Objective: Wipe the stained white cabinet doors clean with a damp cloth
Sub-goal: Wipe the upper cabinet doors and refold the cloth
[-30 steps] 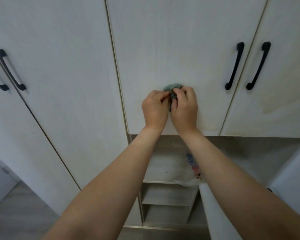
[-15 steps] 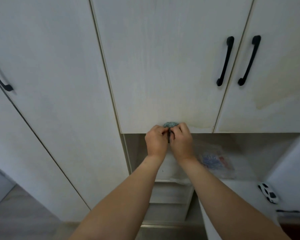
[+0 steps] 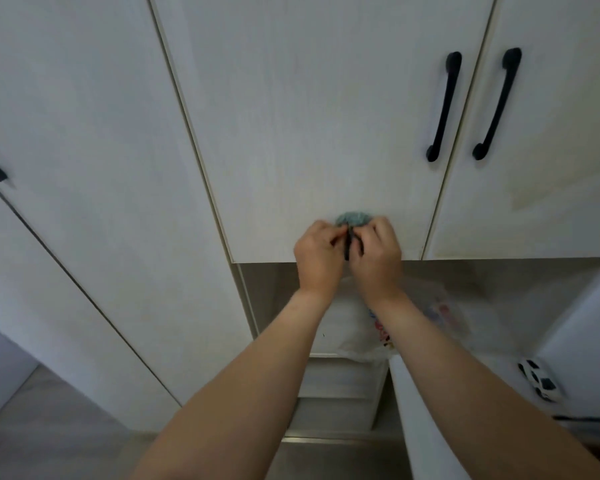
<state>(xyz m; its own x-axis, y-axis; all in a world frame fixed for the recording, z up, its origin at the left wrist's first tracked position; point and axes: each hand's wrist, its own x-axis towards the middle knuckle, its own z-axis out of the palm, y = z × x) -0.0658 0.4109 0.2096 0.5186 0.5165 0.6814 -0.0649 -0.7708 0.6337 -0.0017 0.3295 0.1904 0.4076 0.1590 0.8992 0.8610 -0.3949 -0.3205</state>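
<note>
A small grey-green cloth (image 3: 354, 218) is bunched against the lower part of the middle white cabinet door (image 3: 312, 126). My left hand (image 3: 321, 261) and my right hand (image 3: 374, 261) sit side by side with curled fingers gripping the cloth, which mostly hides behind them. Both hands are just above the door's bottom edge. Faint yellowish stains show on the right door (image 3: 548, 188) and along the lower right of the middle door.
Two black handles (image 3: 444, 105) (image 3: 497, 102) flank the gap between the middle and right doors. A tall door (image 3: 84, 188) stands at left. Below lies an open niche with a plastic bag (image 3: 430, 317), shelves (image 3: 340, 379) and a toy car (image 3: 539, 379).
Both hands slid the cloth down the middle door to its bottom edge, then rose slightly. The camera view shifted, bringing the niche and toy car into sight.
</note>
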